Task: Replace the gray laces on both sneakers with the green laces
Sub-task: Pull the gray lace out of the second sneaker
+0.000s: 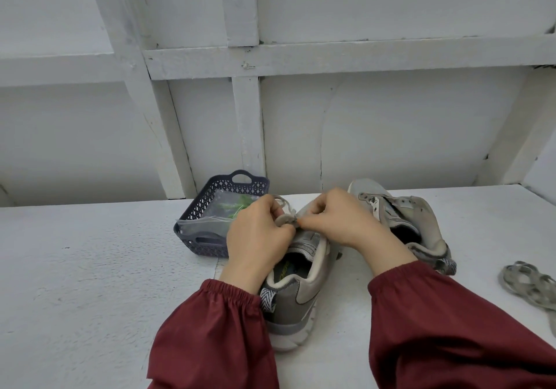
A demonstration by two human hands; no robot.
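The left hand (258, 235) and the right hand (346, 223) are meeting over the near sneaker (301, 301). The fingers (314, 218) of both hands are curling in and pinching the gray lace (284, 219). The lace is bunching into a small loop between the two hands, up by the sneaker's tongue. The fingertips of the two hands are almost touching.

The near sneaker is standing on the table (90, 268) just below the fingers. Its heel is pointing at the person and its front is mostly hiding under the hands. The far sneaker (415, 223) is lying just to the right of the fingers, tipping onto its side and showing bare lace holes. A loose lace (529, 286), also gray, is lying in a heap well to the right of the fingers and running off the right edge of the view.

A dark basket (195, 208) is sitting just to the left of the fingers, and the left hand is covering its near corner. A clear bag (207, 223) is lying inside it with the green laces (240, 203) in it, close to the left fingers.

White tabletop is stretching wide to the left of the basket and down toward the person. Past the fingers the table is ending at a white wall (391, 132) with beams, close behind the basket and the far sneaker. Red sleeves (216, 334) are covering both arms up to the wrists.
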